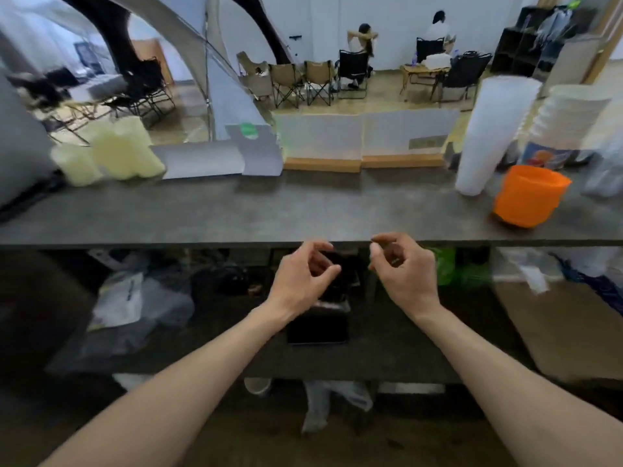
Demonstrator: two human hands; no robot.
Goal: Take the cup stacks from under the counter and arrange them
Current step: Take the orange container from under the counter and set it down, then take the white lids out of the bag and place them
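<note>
My left hand [303, 274] and my right hand [403, 267] hover side by side just below the front edge of the dark grey counter [269, 214]. Both have curled, parted fingers and hold nothing. On the counter at the right stand a tall white cup stack [492, 133], a stack of white bowls or lids [569, 119] and an orange cup stack [527, 195]. Pale yellow cup stacks [114, 151] lie at the counter's left. The shelf under the counter [387, 348] is dim, with bags and a dark flat object [318, 326] beneath my hands.
Clear plastic bags [135, 305] lie on the lower shelf at left, a green bag [451, 267] and a cardboard box [556, 328] at right. White panels on wooden bases [364, 138] line the counter's back. Folding chairs and two seated persons are in the room beyond.
</note>
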